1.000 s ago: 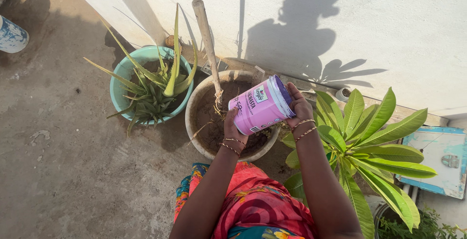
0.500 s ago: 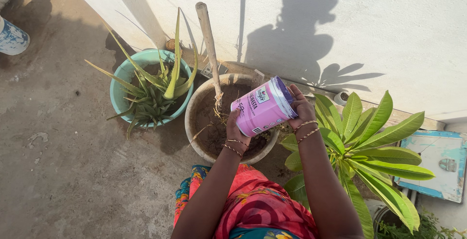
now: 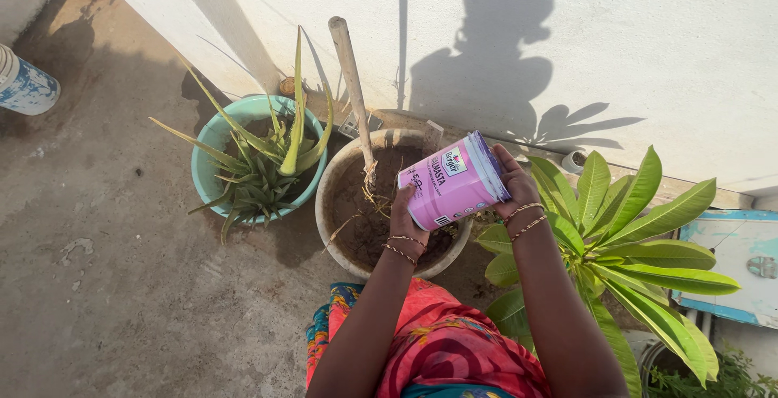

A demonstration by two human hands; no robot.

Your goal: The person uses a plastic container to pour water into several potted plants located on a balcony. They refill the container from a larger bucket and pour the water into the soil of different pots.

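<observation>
A pink and purple paint can (image 3: 450,181) is tipped on its side over a whitish round pot (image 3: 328,216) of dark soil. My left hand (image 3: 403,224) grips the can's open end from below. My right hand (image 3: 515,181) cups its base. Both wrists wear thin bangles. A bare wooden stick (image 3: 353,86) stands upright in the pot's soil, with dry roots at its foot. Nothing can be seen coming out of the can.
A teal pot with an aloe plant (image 3: 263,159) sits left of the whitish pot. A broad-leaved green plant (image 3: 624,232) grows at the right. A white wall (image 3: 648,41) runs behind. A blue and white container (image 3: 24,82) stands far left, a light blue board (image 3: 741,264) far right.
The can stays tilted over the pot in both hands. The view has shifted slightly, so the can sits a little lower and further right.
</observation>
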